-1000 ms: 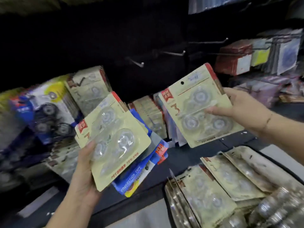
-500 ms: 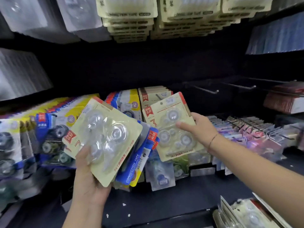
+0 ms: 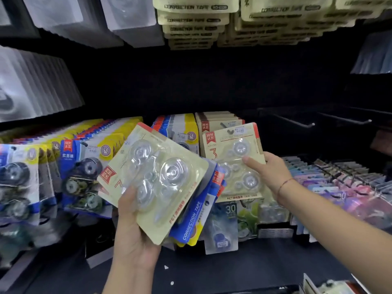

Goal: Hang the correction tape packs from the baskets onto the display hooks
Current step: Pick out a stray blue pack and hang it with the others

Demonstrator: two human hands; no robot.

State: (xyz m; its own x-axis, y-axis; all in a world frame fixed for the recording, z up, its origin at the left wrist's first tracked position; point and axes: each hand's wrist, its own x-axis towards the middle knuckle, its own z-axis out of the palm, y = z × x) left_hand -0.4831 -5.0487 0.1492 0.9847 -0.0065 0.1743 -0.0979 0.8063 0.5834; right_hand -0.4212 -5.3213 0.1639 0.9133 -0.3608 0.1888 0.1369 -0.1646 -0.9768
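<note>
My left hand (image 3: pixel 135 238) grips a fanned stack of correction tape packs (image 3: pixel 157 179), a cream pack on top and blue-and-yellow ones beneath. My right hand (image 3: pixel 269 172) holds a single cream pack (image 3: pixel 233 158) marked 3, upright against the front of a row of matching cream packs (image 3: pixel 218 119) hanging on a hook. The pack's hang hole sits near the hook's tip; whether the hook passes through it I cannot tell. Two bare display hooks (image 3: pixel 297 123) (image 3: pixel 347 120) jut out to the right.
Blue-and-yellow tape packs (image 3: pixel 84 158) hang in rows at left, pastel packs (image 3: pixel 339 181) at right. More cream packs (image 3: pixel 195 22) and clear packs (image 3: pixel 38 81) hang overhead. A basket corner with packs (image 3: pixel 331 287) shows at bottom right above the dark shelf (image 3: pixel 212 268).
The view has tilted up from the basket to the hooks. My right hand has carried the single cream pack left and forward to the row of cream packs. My left hand keeps its stack.
</note>
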